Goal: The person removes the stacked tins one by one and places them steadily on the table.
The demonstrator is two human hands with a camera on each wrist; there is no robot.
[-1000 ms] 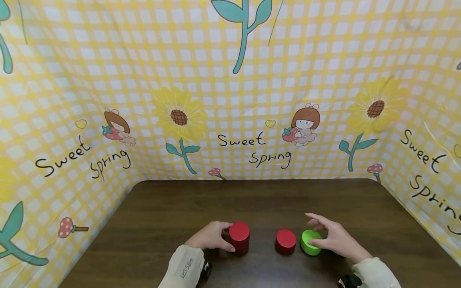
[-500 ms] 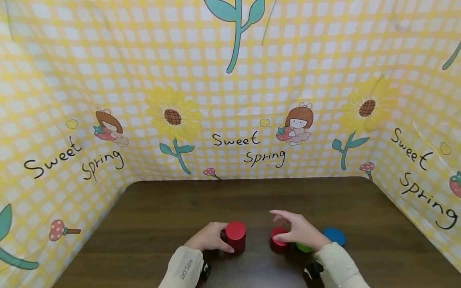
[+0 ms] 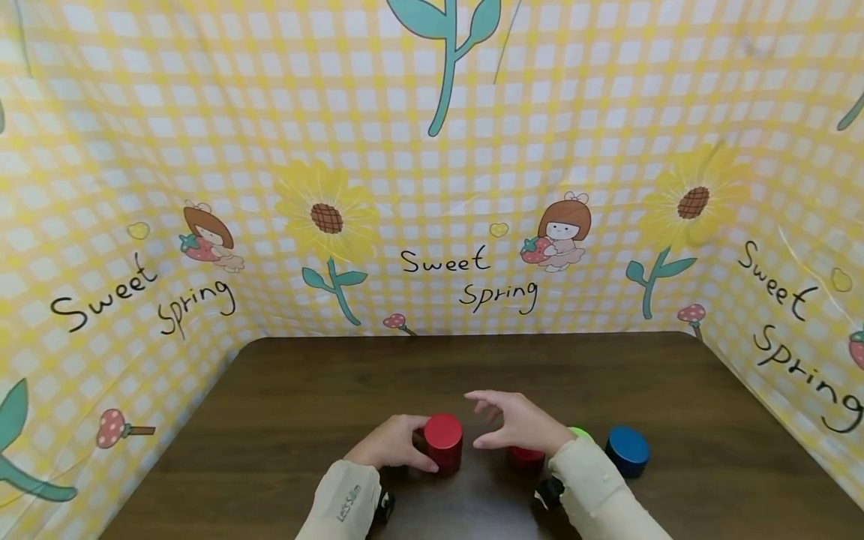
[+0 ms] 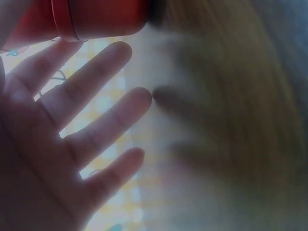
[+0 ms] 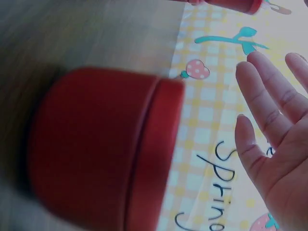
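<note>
In the head view my left hand (image 3: 388,442) grips a tall red round tin (image 3: 443,442) from its left side, thumb in front. A seam shows round the red tin (image 4: 108,17) in the left wrist view, where the lower fingers are spread and straight. My right hand (image 3: 516,424), fingers extended and thumb apart, hovers over the table just right of that tin and holds nothing. Below its wrist a shorter red lidded tin (image 3: 526,456) stands partly covered; it looms large in the right wrist view (image 5: 91,149).
Behind the right sleeve a green round tin (image 3: 580,433) is mostly hidden. Farther right stands a blue round tin (image 3: 628,451). The dark wooden table (image 3: 378,367) is enclosed by a yellow checked cloth (image 3: 445,187) at the back and sides.
My right hand has moved left, from the green tin past the shorter red tin towards the tall one. The blue tin has come into sight. My left hand keeps its grip.
</note>
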